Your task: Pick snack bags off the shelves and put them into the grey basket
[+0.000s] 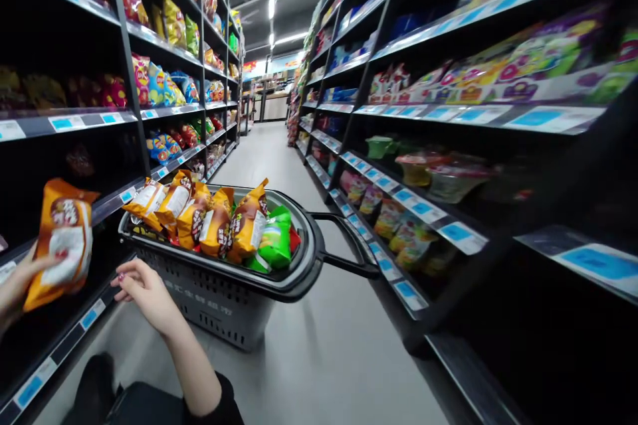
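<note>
My left hand (30, 279) is closed around an orange-and-brown snack bag (64, 239) with a white label, held up in front of the left shelving. Between that bag and the basket is my right hand (142, 289), its fingers loosely bent and apart, with nothing in it. A grey shopping basket (219, 315) with a black rim and a black handle (351, 265) stands on the floor. Several similar orange snack bags (216, 222) sit upright in a row inside it. At its right end lies a green bag (276, 239), with something red partly hidden beside it.
Left shelves (70, 121) carry several chip bags (149, 83); blue-and-white price tags line their edges. On the right, shelves (478, 116) hold colourful packets and lidded bowls (451, 179). The grey aisle floor (272, 146) runs between them to a counter (275, 107).
</note>
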`<state>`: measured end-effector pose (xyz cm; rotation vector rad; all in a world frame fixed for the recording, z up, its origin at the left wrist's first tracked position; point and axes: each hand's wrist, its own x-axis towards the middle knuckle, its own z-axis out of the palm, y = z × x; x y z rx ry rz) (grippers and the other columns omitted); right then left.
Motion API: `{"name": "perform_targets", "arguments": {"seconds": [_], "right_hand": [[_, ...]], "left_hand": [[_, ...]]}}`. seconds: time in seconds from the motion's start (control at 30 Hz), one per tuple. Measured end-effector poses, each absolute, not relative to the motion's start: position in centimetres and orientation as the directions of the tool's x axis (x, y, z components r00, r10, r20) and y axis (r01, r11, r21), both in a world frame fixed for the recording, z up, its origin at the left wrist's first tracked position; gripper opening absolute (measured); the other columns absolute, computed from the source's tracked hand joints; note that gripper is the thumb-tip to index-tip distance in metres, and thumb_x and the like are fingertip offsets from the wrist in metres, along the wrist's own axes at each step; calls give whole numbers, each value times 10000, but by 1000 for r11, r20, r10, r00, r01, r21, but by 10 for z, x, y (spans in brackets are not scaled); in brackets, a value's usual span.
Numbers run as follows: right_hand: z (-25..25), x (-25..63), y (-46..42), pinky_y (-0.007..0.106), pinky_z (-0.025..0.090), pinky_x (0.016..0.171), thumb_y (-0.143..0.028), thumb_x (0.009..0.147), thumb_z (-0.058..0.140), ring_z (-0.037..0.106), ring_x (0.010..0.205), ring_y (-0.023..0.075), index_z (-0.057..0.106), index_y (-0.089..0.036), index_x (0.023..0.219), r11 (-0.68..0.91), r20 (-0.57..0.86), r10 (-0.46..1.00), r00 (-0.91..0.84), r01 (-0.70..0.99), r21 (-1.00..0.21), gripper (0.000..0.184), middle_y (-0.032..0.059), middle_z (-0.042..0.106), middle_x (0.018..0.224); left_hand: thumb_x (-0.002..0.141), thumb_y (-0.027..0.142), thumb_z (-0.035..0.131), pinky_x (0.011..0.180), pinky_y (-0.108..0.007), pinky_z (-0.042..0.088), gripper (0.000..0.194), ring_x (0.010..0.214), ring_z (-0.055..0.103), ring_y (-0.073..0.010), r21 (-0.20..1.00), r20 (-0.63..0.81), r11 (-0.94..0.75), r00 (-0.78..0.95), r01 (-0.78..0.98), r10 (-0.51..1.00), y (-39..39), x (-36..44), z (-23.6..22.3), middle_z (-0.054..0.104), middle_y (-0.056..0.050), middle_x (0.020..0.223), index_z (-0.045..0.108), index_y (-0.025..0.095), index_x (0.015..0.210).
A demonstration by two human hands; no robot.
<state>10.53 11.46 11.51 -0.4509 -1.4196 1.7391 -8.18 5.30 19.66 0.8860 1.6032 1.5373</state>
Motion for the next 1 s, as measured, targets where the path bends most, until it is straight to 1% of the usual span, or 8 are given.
{"name": "perform_targets", "arguments": {"seconds": [0.07, 0.13, 0.23, 0.33, 0.47, 0.6, 0.87, 1.0], "right_hand": [[119, 106, 115, 235, 419, 577, -476, 697, 620, 580, 556, 92, 559, -173, 825, -95, 212, 726, -654, -401, -911, 335, 15, 641, 761], [119, 106, 114, 240, 418, 578, -498, 658, 645, 568, 534, 91, 561, -160, 791, -130, 206, 699, -685, -405, -905, 373, 16, 637, 730], [118, 106, 117, 247, 408, 577, -525, 621, 662, 553, 519, 92, 564, -145, 767, -134, 211, 700, -682, -415, -900, 419, 25, 631, 708], [116, 109, 122, 251, 401, 576, -538, 616, 656, 548, 511, 92, 569, -138, 770, -145, 213, 714, -667, -439, -887, 437, 34, 631, 701], [115, 112, 129, 256, 404, 579, -524, 624, 655, 546, 509, 93, 576, -139, 766, -158, 210, 718, -664, -450, -879, 418, 32, 632, 698], [113, 109, 132, 251, 404, 582, -503, 640, 649, 546, 516, 92, 579, -139, 770, -176, 193, 716, -671, -441, -880, 393, 32, 635, 710], [105, 100, 132, 236, 407, 566, -483, 656, 615, 545, 509, 83, 560, -143, 767, -179, 181, 689, -702, -407, -896, 362, 31, 635, 709], [100, 96, 130, 241, 422, 570, -434, 684, 601, 551, 529, 91, 554, -151, 756, -148, 171, 677, -716, -359, -922, 295, 27, 639, 710]], "left_hand": [[834, 264, 466, 674, -362, 511, 458, 715, 678, -202, 983, -158, 180, -319, 38, 934, 108, -95, 234, 719, 11, 785, 422, 123, 1267], [759, 217, 552, 630, -325, 552, 403, 680, 691, -228, 976, -186, 211, -303, 52, 935, 160, -103, 256, 722, -71, 736, 535, 50, 1125], [688, 148, 597, 550, -353, 576, 330, 632, 686, -262, 960, -247, 272, -254, 66, 935, 218, -103, 259, 712, -111, 692, 591, 79, 1010], [691, 148, 580, 526, -376, 569, 256, 618, 679, -279, 932, -334, 351, -158, 91, 929, 244, -97, 249, 702, -119, 678, 618, 102, 940], [696, 243, 570, 603, -386, 564, 241, 702, 681, -283, 918, -376, 379, -44, 119, 925, 254, -94, 244, 710, -105, 735, 631, 137, 905], [648, 323, 627, 664, -426, 547, 280, 778, 671, -324, 889, -419, 416, -24, 194, 908, 261, -93, 239, 716, -112, 760, 647, 154, 869], [594, 379, 698, 638, -324, 513, 295, 783, 658, -279, 861, -256, 283, -120, 421, 959, 276, -83, 231, 717, -99, 758, 676, 135, 758], [618, 280, 709, 633, -269, 480, 197, 700, 627, -178, 818, -89, 189, -205, 543, 975, 279, -83, 241, 677, -25, 689, 647, 124, 720]]}}
